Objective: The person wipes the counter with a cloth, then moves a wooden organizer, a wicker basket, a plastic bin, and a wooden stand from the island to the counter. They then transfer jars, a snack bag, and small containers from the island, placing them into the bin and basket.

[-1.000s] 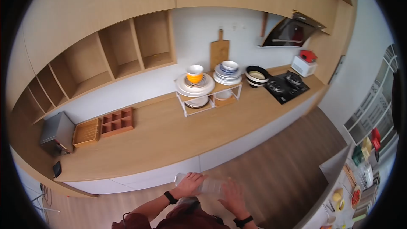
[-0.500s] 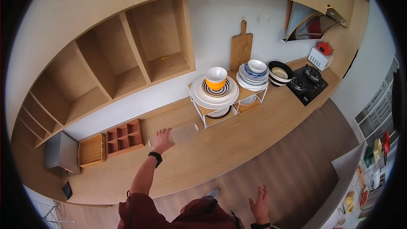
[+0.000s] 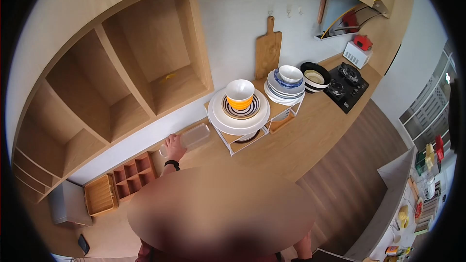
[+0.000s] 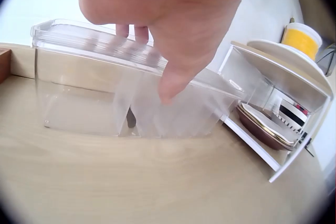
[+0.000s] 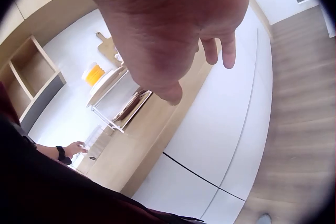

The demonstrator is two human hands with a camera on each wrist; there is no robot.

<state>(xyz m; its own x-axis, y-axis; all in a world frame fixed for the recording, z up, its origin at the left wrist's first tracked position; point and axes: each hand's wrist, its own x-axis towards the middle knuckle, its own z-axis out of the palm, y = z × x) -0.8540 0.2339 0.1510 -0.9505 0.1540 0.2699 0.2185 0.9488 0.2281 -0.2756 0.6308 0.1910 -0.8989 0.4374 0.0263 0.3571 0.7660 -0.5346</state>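
My left hand (image 3: 174,148) grips a clear plastic container (image 3: 195,137) from above, by the wall at the back of the wooden counter. In the left wrist view the thumb of the left hand (image 4: 168,19) presses the near side of the clear container (image 4: 79,100), fingers over its ribbed top. The container stands close to the white rack (image 4: 252,134). My right hand (image 5: 173,29) holds nothing, its fingers loosely extended in front of the counter; in the head view the right hand (image 3: 304,245) is partly hidden at the bottom.
Right of the container, the rack bears stacked plates (image 3: 218,111) and bowls (image 3: 240,91). A reddish divided box (image 3: 127,182) and a woven basket (image 3: 100,196) lie to the left. Open shelves (image 3: 145,48) overhang the counter; a stove (image 3: 345,87) is farther right.
The left hand has carried the container from the counter's front, away from the right hand, over to the back wall. The right hand has stayed low beside the body.
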